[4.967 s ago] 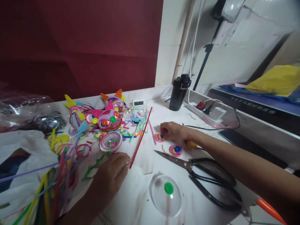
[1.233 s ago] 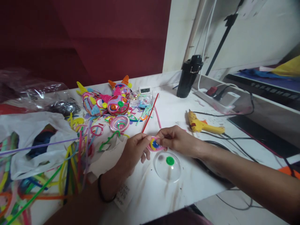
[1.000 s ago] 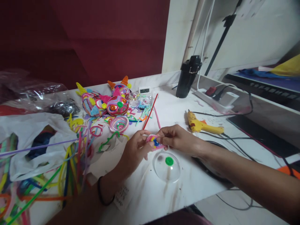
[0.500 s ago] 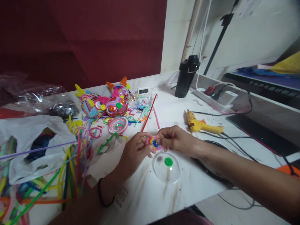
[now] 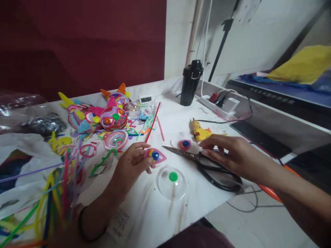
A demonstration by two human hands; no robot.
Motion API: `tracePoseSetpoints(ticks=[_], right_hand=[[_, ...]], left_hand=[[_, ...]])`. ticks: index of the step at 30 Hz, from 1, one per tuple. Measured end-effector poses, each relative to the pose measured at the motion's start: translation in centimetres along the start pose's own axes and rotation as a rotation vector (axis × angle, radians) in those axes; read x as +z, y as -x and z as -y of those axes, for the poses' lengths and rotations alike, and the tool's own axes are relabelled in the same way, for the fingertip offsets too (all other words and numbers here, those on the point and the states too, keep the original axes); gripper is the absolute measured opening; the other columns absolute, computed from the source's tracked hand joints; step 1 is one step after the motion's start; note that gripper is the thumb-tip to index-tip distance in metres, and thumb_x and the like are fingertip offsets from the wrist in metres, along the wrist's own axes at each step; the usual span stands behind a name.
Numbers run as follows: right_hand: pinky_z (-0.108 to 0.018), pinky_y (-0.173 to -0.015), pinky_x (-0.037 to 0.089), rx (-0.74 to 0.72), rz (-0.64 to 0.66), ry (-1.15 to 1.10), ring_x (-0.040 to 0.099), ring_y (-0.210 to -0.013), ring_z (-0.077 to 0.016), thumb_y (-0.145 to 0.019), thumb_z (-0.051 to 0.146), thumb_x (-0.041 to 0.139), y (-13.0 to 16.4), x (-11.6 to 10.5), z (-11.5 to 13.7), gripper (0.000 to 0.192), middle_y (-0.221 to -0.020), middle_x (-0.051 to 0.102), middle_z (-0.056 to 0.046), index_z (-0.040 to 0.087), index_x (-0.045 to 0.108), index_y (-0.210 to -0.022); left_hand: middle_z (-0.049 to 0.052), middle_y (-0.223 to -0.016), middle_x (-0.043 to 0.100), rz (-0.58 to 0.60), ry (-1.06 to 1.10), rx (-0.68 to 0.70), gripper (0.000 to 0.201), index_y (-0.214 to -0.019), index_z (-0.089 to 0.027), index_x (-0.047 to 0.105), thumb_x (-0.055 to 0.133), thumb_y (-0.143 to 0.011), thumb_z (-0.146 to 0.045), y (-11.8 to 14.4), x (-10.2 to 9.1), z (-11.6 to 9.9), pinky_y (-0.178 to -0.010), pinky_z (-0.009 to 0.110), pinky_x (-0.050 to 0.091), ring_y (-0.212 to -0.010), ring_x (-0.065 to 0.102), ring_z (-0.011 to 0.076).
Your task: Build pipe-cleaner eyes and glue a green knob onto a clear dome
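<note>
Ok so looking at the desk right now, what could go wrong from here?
The right hand hovers over the black scissors, whose blades point toward the left hand holding the coiled eye piece; a hasty grab might nick it. The glue gun lies just behind and may be hot. The clear dome sits near the table edge.

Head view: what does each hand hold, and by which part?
Left hand pinches the coiled eye piece by its left edge. Right hand holds nothing, fingers spread above the scissors.

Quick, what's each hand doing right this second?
Left hand: closed on a coiled eye piece, pinched at the fingertips.
Right hand: open, holding nothing, fingers spread just above the scissors.
</note>
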State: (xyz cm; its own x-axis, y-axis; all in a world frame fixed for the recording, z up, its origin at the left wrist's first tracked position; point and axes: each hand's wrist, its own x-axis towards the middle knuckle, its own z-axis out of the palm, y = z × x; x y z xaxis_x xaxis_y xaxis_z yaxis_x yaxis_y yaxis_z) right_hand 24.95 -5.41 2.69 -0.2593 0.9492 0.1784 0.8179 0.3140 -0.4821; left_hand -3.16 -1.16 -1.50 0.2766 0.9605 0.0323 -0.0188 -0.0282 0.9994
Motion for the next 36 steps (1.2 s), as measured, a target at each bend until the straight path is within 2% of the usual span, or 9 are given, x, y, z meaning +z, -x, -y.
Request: tracePoseSetpoints(ticks=[5,8,11,15,20,25,30,36], right_hand=[[-0.035,-0.069,0.053,-0.050,-0.069,0.175,0.067,-0.082,-0.0220,-0.093,0.031,0.046,3.6,1.1,-2.9,0.024,-0.096,0.069,-0.010,0.019,0.065,-0.100],[-0.041,-0.077,0.056,-0.109,-0.083,0.256,0.065,-0.093,-0.0255,-0.091,0.026,0.050,4.5,2.3,-3.7,0.023,-0.105,0.067,-0.013,0.019,0.064,-0.108],[-0.046,-0.079,0.056,-0.121,-0.037,0.338,0.065,-0.092,-0.0284,-0.086,0.020,0.054,4.4,3.0,-3.9,0.026,-0.106,0.067,-0.013,0.018,0.062,-0.110],[-0.041,-0.073,0.058,-0.122,0.033,0.343,0.066,-0.085,-0.0263,-0.083,0.012,0.053,3.9,3.1,-3.5,0.028,-0.098,0.068,-0.013,0.015,0.061,-0.109],[-0.042,-0.072,0.056,-0.113,0.059,0.353,0.064,-0.087,-0.0262,-0.086,0.011,0.047,4.0,3.3,-3.5,0.029,-0.101,0.066,-0.013,0.017,0.055,-0.114],[-0.043,-0.073,0.055,-0.109,0.010,0.348,0.063,-0.090,-0.0269,-0.091,0.016,0.043,4.6,4.2,-4.9,0.026,-0.105,0.064,-0.013,0.019,0.050,-0.116],[-0.043,-0.073,0.054,-0.121,-0.030,0.332,0.063,-0.091,-0.0274,-0.095,0.024,0.043,4.9,4.7,-5.5,0.022,-0.106,0.064,-0.013,0.020,0.049,-0.116],[-0.043,-0.073,0.053,-0.091,-0.024,0.319,0.063,-0.089,-0.0266,-0.094,0.021,0.043,4.8,4.5,-4.8,0.020,-0.102,0.065,-0.010,0.021,0.054,-0.111]], left_hand=[[-0.001,-0.074,0.069,-0.030,-0.049,-0.059,0.037,-0.101,-0.019,0.054,0.075,-0.071,-0.027,-0.3,0.3,-1.0,-0.049,0.021,0.049,-0.060,0.064,0.0135],[-0.001,-0.073,0.067,0.013,-0.113,-0.093,0.037,-0.101,-0.018,0.054,0.074,-0.071,-0.028,-0.7,0.4,-1.1,-0.050,0.022,0.049,-0.060,0.063,0.0140],[-0.001,-0.073,0.066,0.055,-0.169,-0.140,0.038,-0.102,-0.017,0.054,0.073,-0.071,-0.028,-1.4,0.5,-1.1,-0.051,0.023,0.049,-0.061,0.063,0.0144],[-0.004,-0.066,0.063,0.070,-0.206,-0.174,0.037,-0.104,-0.017,0.053,0.070,-0.073,-0.027,-2.5,0.7,-0.9,-0.051,0.022,0.047,-0.053,0.058,0.0110],[-0.005,-0.063,0.062,0.111,-0.216,-0.196,0.039,-0.104,-0.017,0.052,0.071,-0.072,-0.028,-3.9,0.8,-0.1,-0.049,0.021,0.045,-0.052,0.056,0.0104],[-0.005,-0.064,0.061,0.143,-0.213,-0.229,0.042,-0.102,-0.017,0.051,0.071,-0.067,-0.029,-4.9,0.9,1.1,-0.046,0.021,0.044,-0.054,0.059,0.0122],[-0.006,-0.061,0.057,0.167,-0.308,-0.236,0.040,-0.100,-0.017,0.051,0.068,-0.065,-0.028,-5.3,1.3,0.8,-0.037,0.017,0.034,-0.046,0.052,0.0096],[-0.008,-0.063,0.054,0.206,-0.344,-0.221,0.040,-0.104,-0.020,0.050,0.067,-0.067,-0.024,-5.3,1.0,1.6,-0.044,0.017,0.033,-0.049,0.050,0.0087]])
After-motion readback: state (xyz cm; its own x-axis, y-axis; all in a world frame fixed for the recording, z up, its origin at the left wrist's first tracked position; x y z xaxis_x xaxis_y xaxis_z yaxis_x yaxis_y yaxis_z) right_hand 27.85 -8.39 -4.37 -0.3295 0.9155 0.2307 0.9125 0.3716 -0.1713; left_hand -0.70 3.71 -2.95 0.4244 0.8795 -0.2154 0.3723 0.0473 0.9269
